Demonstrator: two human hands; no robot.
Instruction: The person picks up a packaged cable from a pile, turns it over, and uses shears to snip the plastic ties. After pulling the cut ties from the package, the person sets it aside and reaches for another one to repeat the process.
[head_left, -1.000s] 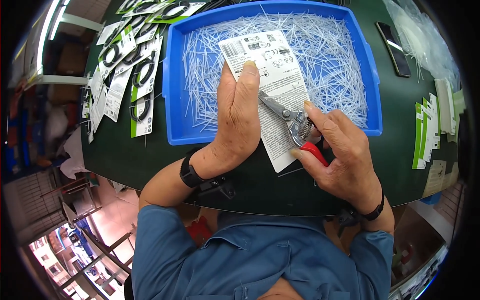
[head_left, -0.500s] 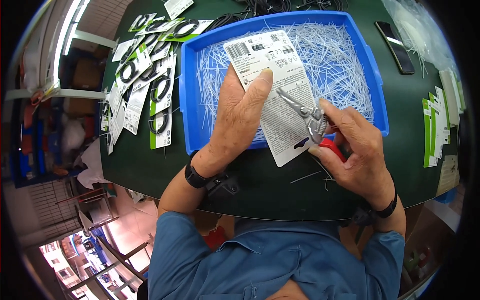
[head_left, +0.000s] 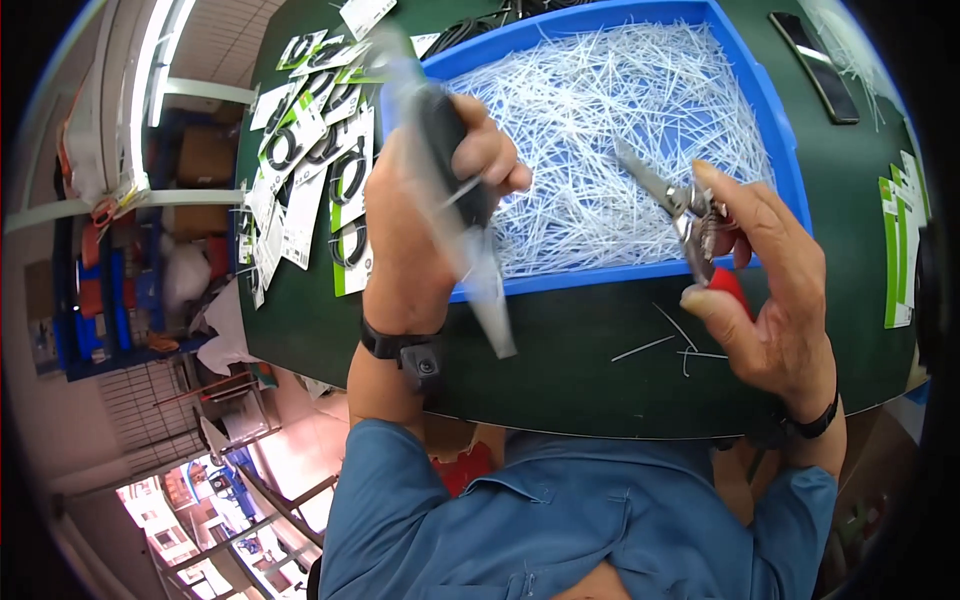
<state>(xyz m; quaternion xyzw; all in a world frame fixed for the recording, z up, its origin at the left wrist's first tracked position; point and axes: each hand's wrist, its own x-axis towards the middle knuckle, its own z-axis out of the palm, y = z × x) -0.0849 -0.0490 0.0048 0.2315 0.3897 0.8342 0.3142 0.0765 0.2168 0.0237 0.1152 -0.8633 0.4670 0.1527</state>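
Observation:
My left hand [head_left: 395, 265], above the tray's left side, is closed on a packaging card [head_left: 487, 305] with a black cable coil [head_left: 438, 130] fixed to it. The card stands nearly edge-on and is smeared by motion. My right hand [head_left: 785, 300] grips hand snips [head_left: 685, 205] with a red handle and a coil spring; their blades point up and left over the tray. The blue tray [head_left: 640, 273] holds a thick layer of thin white plastic tie pieces [head_left: 590, 130].
At the left lie overlapping carded black cables [head_left: 350, 175]. Some loose tie pieces [head_left: 643, 348] rest on the green table [head_left: 560, 370] in front of the tray. A phone [head_left: 815, 70] lies at the far right, above green-and-white cards [head_left: 898, 260]. Black cables [head_left: 490, 25] lie behind the tray.
My left hand has moved left and turned the card from its printed back to nearly edge-on, bringing the coil into sight. The snips have moved right, away from the card.

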